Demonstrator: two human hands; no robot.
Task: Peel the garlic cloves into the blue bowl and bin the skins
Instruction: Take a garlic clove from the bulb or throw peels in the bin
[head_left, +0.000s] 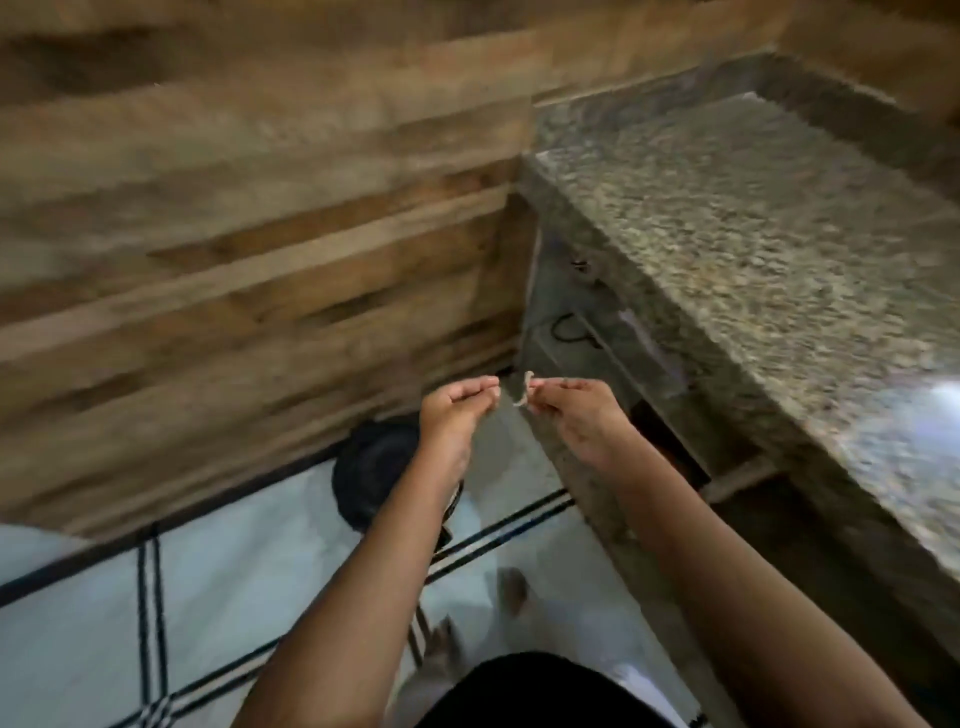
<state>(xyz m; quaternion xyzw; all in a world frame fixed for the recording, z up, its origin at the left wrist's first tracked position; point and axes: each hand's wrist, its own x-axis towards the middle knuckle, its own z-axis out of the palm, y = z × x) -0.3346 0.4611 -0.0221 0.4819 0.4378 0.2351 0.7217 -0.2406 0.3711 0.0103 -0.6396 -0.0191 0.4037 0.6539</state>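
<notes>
Head view, blurred throughout. Both bare forearms are extended forward and downward, and the hands are held close together above the floor (234, 597).

A garlic skin (521, 394) is pinched at the fingertips of the right hand (576, 415). The skin is seen as a small, thin, pale flake, curled and irregular in outline, hanging from the grip into the gap between the two hands. Its finer texture is lost to blur. The fingers (551, 387) of the right hand are curled inward and closed on the skin.

The left hand (457, 410) is held just beside the right, apart from the skin. Its fingers (479, 387) are bunched together and bent toward the thumb; whether anything is held between them cannot be told.

A round black bin (371, 475) is seen on the floor below and to the left of the hands, against the foot of a wood-panelled wall (260, 208). Part of the bin is covered by the left forearm.

The floor is laid with pale tiles crossed by dark double lines. To the right, a speckled granite tabletop (753, 234) is shown, with a bright reflection near its right edge. A black garment (519, 691) is visible at the lower edge of the frame.
</notes>
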